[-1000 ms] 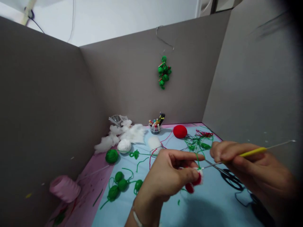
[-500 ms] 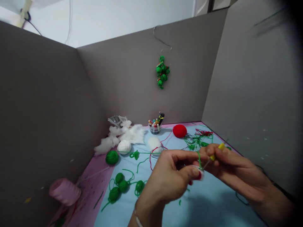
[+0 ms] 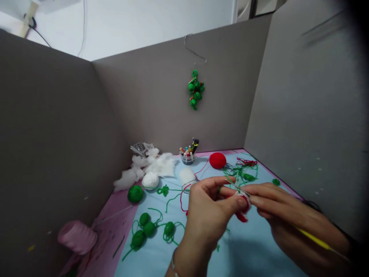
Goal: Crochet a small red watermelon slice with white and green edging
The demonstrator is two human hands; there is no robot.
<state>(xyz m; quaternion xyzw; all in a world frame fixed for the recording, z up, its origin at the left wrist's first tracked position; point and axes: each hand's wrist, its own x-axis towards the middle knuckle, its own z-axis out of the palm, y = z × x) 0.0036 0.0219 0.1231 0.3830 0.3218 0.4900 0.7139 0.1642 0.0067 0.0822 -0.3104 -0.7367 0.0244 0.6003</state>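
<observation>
My left hand (image 3: 206, 204) pinches a small red-and-white crocheted piece (image 3: 242, 202) between thumb and fingers, and part of it is hidden. My right hand (image 3: 291, 217) grips a yellow-handled crochet hook (image 3: 313, 238). The hook's thin metal shaft (image 3: 238, 187) runs up-left past the piece, and its tip lies close to my left fingers. Both hands are close together over a light blue mat (image 3: 248, 250). Beyond them are a red yarn ball (image 3: 217, 160) and a tangle of green and red threads (image 3: 239, 171).
On the mat lie a white yarn ball (image 3: 150, 180), a green yarn ball (image 3: 135, 194) and several small green crocheted balls (image 3: 149, 229). Cotton stuffing (image 3: 152, 165), a clear cup of small tools (image 3: 187, 158) and a pink yarn cone (image 3: 77, 237) stand nearby. Grey cardboard walls surround the surface.
My right hand has moved down and right, and the hook's yellow handle now points toward the lower right instead of upward. The crocheted piece stays in my left hand.
</observation>
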